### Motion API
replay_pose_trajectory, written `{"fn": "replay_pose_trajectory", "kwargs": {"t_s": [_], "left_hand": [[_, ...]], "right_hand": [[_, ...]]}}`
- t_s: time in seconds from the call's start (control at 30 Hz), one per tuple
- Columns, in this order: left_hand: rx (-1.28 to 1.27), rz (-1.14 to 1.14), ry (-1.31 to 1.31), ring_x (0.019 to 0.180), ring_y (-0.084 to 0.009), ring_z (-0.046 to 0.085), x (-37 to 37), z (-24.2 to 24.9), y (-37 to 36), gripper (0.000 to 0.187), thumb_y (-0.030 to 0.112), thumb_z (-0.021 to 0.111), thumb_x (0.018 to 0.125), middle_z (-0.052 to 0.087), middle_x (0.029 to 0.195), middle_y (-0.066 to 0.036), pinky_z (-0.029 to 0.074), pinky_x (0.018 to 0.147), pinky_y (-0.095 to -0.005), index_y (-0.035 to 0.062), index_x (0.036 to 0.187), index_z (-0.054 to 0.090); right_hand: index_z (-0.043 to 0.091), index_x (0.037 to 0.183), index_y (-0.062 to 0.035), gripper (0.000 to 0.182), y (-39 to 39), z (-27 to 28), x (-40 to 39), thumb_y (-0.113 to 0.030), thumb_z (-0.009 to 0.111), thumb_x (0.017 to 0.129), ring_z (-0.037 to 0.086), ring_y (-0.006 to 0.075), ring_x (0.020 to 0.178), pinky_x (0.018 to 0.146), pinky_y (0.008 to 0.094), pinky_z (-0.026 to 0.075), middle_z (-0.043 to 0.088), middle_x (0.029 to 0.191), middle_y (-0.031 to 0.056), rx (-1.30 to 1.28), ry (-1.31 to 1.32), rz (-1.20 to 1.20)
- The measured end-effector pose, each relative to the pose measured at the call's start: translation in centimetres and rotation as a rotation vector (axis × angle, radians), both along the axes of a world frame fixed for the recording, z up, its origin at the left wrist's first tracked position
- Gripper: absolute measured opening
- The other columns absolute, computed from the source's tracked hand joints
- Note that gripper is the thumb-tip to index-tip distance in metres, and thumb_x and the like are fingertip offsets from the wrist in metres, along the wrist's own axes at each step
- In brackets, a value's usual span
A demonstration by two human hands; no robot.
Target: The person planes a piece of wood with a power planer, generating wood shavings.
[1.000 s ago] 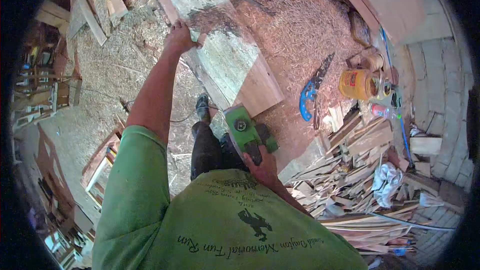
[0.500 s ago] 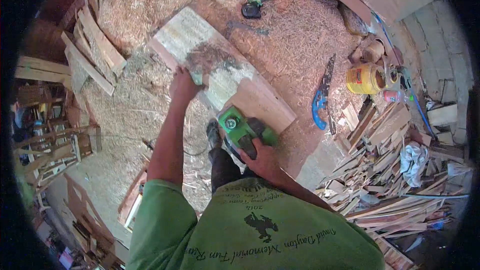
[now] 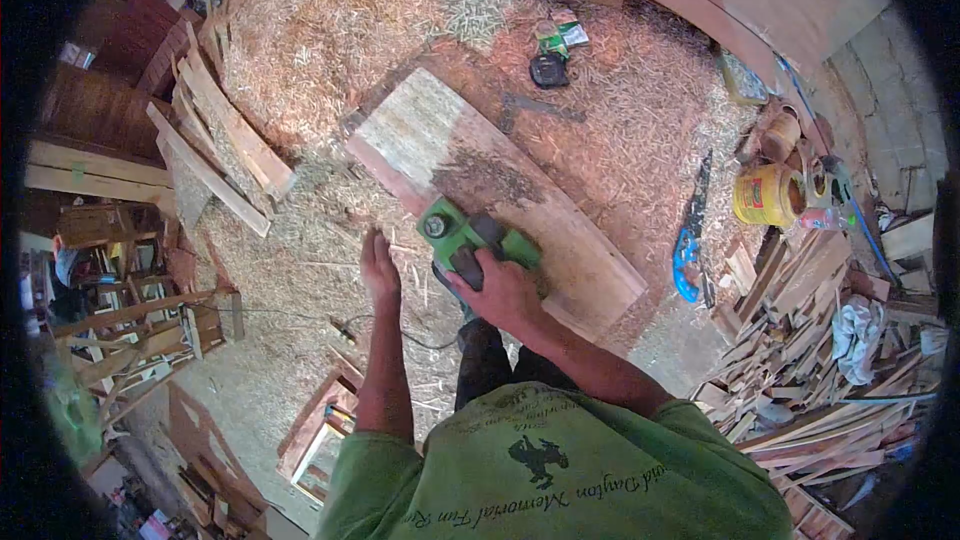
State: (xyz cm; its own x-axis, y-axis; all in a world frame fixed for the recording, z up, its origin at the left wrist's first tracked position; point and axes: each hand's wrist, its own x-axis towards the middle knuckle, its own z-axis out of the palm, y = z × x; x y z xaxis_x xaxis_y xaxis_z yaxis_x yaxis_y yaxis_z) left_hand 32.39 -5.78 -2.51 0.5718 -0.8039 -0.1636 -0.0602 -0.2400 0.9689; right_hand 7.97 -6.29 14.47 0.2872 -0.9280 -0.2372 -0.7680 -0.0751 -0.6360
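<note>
A green electric planer (image 3: 470, 243) rests on the thick wooden board (image 3: 570, 230), which lies slanted on the shavings-covered floor. My right hand (image 3: 498, 290) is wrapped round the planer's dark rear handle. Off the board's left side, my left hand (image 3: 380, 268) is raised with nothing in it, its fingers stretched upward and the thumb slightly apart. The far end of the board looks pale and rough, with a dark patch of shavings near its middle and smoother brown wood toward the near right end.
A blue-handled saw (image 3: 688, 250) lies right of the board, near a yellow container (image 3: 768, 194). Beyond the board are a black tape measure (image 3: 549, 69) and a metal square (image 3: 540, 108). Scrap wood (image 3: 800, 310) is heaped at right; long offcuts (image 3: 235, 130) lie at left.
My left hand has let go of the board's left edge and lifted away. The planer has moved up along the board in my right hand. The view has shifted, too.
</note>
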Motion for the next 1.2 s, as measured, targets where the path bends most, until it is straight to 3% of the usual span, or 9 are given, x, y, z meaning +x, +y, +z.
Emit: {"fn": "replay_pose_trajectory", "kwargs": {"t_s": [0.07, 0.1, 0.17, 0.3, 0.37, 0.4, 0.43, 0.83, 1.2], "left_hand": [[0.169, 0.049, 0.061, 0.12, -0.0282, 0.061, 2.3, -7.1, 5.5, 0.05, 0.029, 0.049, 0.106, 0.063, 0.133, -0.022, 0.047, 0.105, -0.0366, -0.008, 0.14, 0.054], [0.347, -0.196, -0.485, 0.109, -0.029, 0.062, 4.2, -11.5, 9.7, 0.045, 0.029, 0.047, 0.105, 0.065, 0.124, -0.022, 0.048, 0.097, -0.0387, -0.0057, 0.13, 0.062], [0.518, -0.183, -0.074, 0.087, -0.0355, 0.061, 3.4, -12.1, 15.5, 0.037, 0.029, 0.047, 0.103, 0.068, 0.096, -0.021, 0.047, 0.084, -0.0469, -0.0019, 0.1, 0.067], [0.958, -0.693, -0.121, 0.102, -0.0423, 0.069, 5.1, -16.8, 28.5, 0.046, 0.041, 0.049, 0.103, 0.073, 0.108, -0.022, 0.055, 0.092, -0.0489, 0.0025, 0.112, 0.073], [0.666, -1.097, -0.63, 0.091, -0.0426, 0.069, 5.8, -18.3, 33.2, 0.046, 0.044, 0.05, 0.102, 0.074, 0.101, -0.02, 0.055, 0.083, -0.0511, 0.0039, 0.102, 0.074], [0.884, -0.881, -0.256, 0.092, -0.0427, 0.069, 5.1, -14.1, 32.6, 0.043, 0.042, 0.052, 0.101, 0.074, 0.101, -0.02, 0.055, 0.085, -0.0503, 0.0047, 0.099, 0.073], [0.552, -1.01, -0.575, 0.094, -0.0426, 0.069, 5.5, -15.3, 34.3, 0.036, 0.035, 0.053, 0.1, 0.073, 0.103, -0.021, 0.056, 0.085, -0.05, 0.0046, 0.1, 0.073], [0.597, -0.541, -0.238, 0.106, -0.0459, 0.066, 6.8, -6.8, 21.0, 0.047, 0.038, 0.055, 0.1, 0.07, 0.109, -0.03, 0.05, 0.093, -0.0455, -0.0046, 0.115, 0.07], [0.136, -0.3, 0.13, 0.111, -0.0216, 0.066, -1.7, 11.9, 7.7, 0.045, 0.029, 0.054, 0.107, 0.07, 0.119, -0.016, 0.053, 0.095, -0.0353, -0.0058, 0.136, 0.058]], "right_hand": [[0.058, 0.107, -0.0015, 0.059, -2.2, 0.7, 2.0, -0.058, 0.064, 0.092, 0.069, 0.0483, 0.073, 0.066, 0.0565, 0.056, 0.069, 0.077, 0.0269, 0.043, -0.015, 0.012], [0.058, 0.107, -0.0008, 0.06, -3.2, 0.8, 3.0, -0.059, 0.064, 0.093, 0.07, 0.0483, 0.073, 0.066, 0.0564, 0.057, 0.069, 0.078, 0.0273, 0.062, -0.023, 0.02], [0.058, 0.106, 0.0005, 0.061, -5.1, 0.5, 5.1, -0.059, 0.063, 0.093, 0.07, 0.0483, 0.074, 0.067, 0.0563, 0.057, 0.069, 0.078, 0.0278, 0.038, -0.061, 0.038], [0.059, 0.102, 0.0015, 0.061, -9.0, 0.8, 9.3, -0.059, 0.062, 0.094, 0.07, 0.0477, 0.075, 0.067, 0.0567, 0.057, 0.069, 0.077, 0.0277, 0.057, -0.123, 0.058], [0.06, 0.103, 0.0012, 0.061, -10.8, 0.3, 11.4, -0.059, 0.061, 0.094, 0.071, 0.0462, 0.078, 0.069, 0.056, 0.057, 0.07, 0.081, 0.0276, 0.004, -0.14, 0.074], [0.06, 0.103, 0.0011, 0.06, -11.8, 0.0, 12.5, -0.058, 0.061, 0.094, 0.071, 0.0459, 0.078, 0.07, 0.0557, 0.057, 0.07, 0.082, 0.0276, -0.02, -0.153, 0.085], [0.06, 0.104, 0.0011, 0.06, -12.7, -0.1, 13.5, -0.058, 0.061, 0.094, 0.071, 0.0455, 0.079, 0.07, 0.0553, 0.057, 0.07, 0.083, 0.0276, -0.042, -0.166, 0.098], [0.064, 0.108, 0.0024, 0.059, -22.7, -0.9, 26.0, -0.054, 0.064, 0.092, 0.072, 0.0431, 0.082, 0.07, 0.0524, 0.058, 0.072, 0.09, 0.025, -0.165, -0.346, -0.001], [0.064, 0.109, -0.0026, 0.064, -3.9, 1.6, 6.4, -0.063, 0.066, 0.09, 0.072, 0.0441, 0.074, 0.066, 0.0532, 0.057, 0.072, 0.081, 0.0234, 0.013, -0.276, -0.239]]}}
